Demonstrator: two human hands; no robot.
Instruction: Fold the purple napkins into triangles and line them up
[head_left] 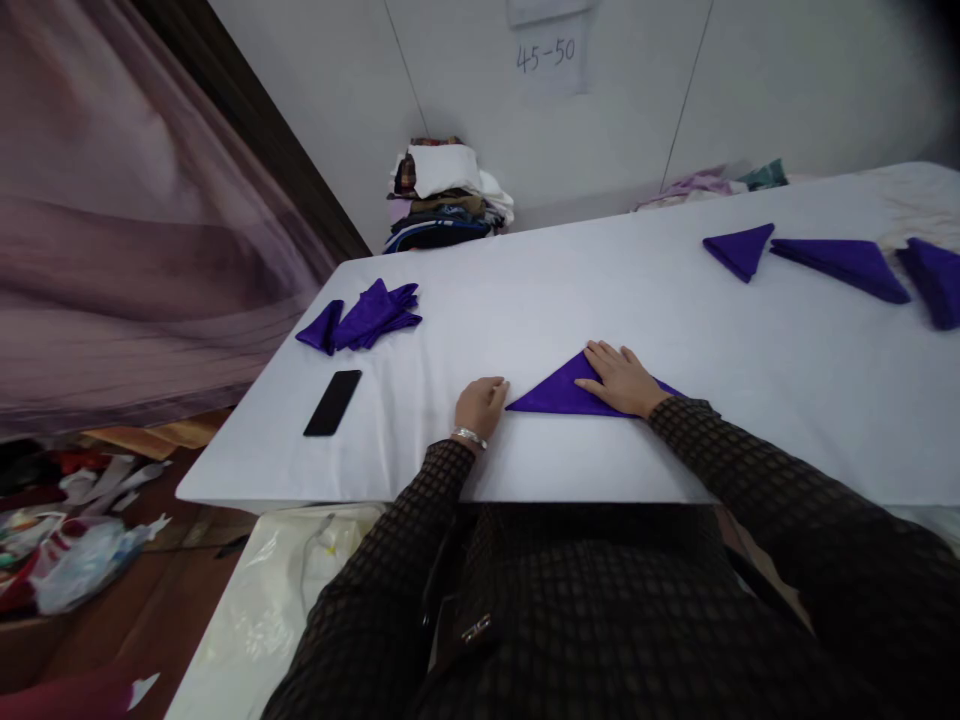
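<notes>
A purple cloth napkin (559, 393), folded into a triangle, lies on the white table (600, 290) near its front edge. My right hand (621, 380) rests flat on the napkin's right part, fingers stretched out. My left hand (481, 404), with a bracelet at the wrist, sits at the napkin's left corner with its fingers curled, seemingly pinching that tip.
A loose heap of purple napkins (365, 315) lies at the table's left. A black phone (333, 402) lies near the left front edge. Three folded purple triangles (840, 260) line the far right. A pile of clothes (446, 195) stands beyond the table. Bags litter the floor at left.
</notes>
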